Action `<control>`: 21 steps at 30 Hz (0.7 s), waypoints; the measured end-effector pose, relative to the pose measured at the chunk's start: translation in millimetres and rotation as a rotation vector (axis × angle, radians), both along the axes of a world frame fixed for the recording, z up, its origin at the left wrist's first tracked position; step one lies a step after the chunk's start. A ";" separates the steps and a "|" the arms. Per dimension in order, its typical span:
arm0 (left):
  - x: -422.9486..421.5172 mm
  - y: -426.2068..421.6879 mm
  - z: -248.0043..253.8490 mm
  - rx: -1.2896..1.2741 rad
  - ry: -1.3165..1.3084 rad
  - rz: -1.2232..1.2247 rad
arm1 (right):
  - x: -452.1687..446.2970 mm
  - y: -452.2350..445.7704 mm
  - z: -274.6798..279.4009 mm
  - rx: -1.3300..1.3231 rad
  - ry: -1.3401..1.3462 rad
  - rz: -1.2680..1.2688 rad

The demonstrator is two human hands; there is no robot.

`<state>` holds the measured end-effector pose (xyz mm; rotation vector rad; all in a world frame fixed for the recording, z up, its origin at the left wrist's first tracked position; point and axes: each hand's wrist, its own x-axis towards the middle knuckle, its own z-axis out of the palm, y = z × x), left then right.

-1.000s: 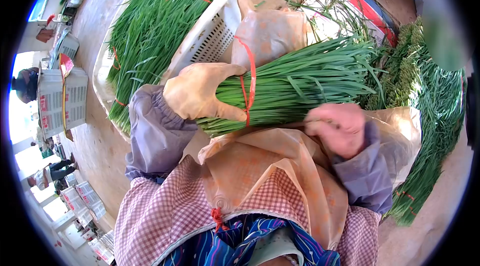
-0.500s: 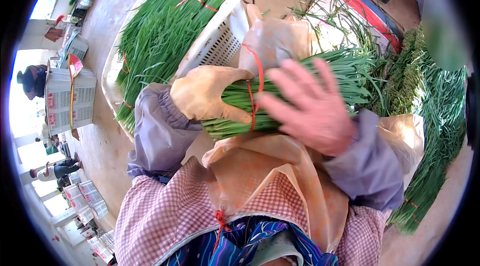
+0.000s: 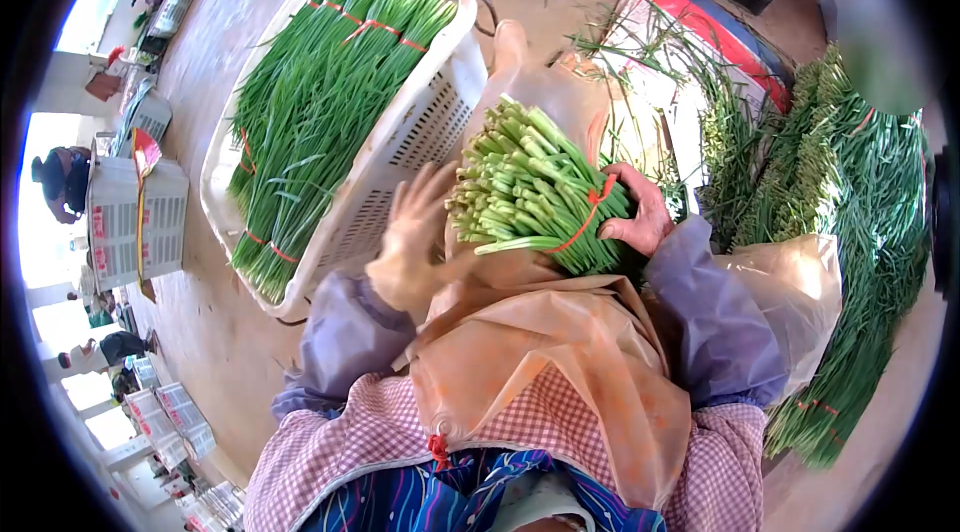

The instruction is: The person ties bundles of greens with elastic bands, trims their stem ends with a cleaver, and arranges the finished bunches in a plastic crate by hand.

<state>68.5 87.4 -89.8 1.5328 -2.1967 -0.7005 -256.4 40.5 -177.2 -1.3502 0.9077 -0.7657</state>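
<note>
A bundle of green chives (image 3: 535, 177) rests over my lap, its pale cut ends facing up and left. A red band (image 3: 590, 215) runs around it. My right hand (image 3: 643, 212) is closed on the bundle's right side, thumb at the front near the band. On the bundle's left, my left hand (image 3: 410, 237), in a tan glove, is apart from the stalks, its fingers spread and blurred by motion. The leafy end of the bundle is mostly hidden behind my right hand and sleeve.
A white plastic crate (image 3: 440, 107) of tied chives (image 3: 330, 102) stands at the left. Loose chives (image 3: 870, 222) lie in a long heap at the right, beside a red and white sack (image 3: 720, 32) with scraps. People and more crates (image 3: 137, 222) are at the far left.
The bundle has turned from lying sideways to pointing its cut ends up and left. My left hand has let go and moved left; my right hand has closed on the bundle.
</note>
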 end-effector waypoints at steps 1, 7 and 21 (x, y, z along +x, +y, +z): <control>-19.6 -3.5 -3.2 -0.024 -0.114 -0.101 | 0.8 0.8 1.5 0.000 0.004 -0.010; -72.8 -62.5 17.0 0.033 0.345 -0.274 | -5.0 -1.5 22.1 -0.123 -0.240 -0.276; -139.1 -130.2 17.8 0.792 1.314 -0.332 | -36.5 1.3 95.9 -0.003 0.875 0.269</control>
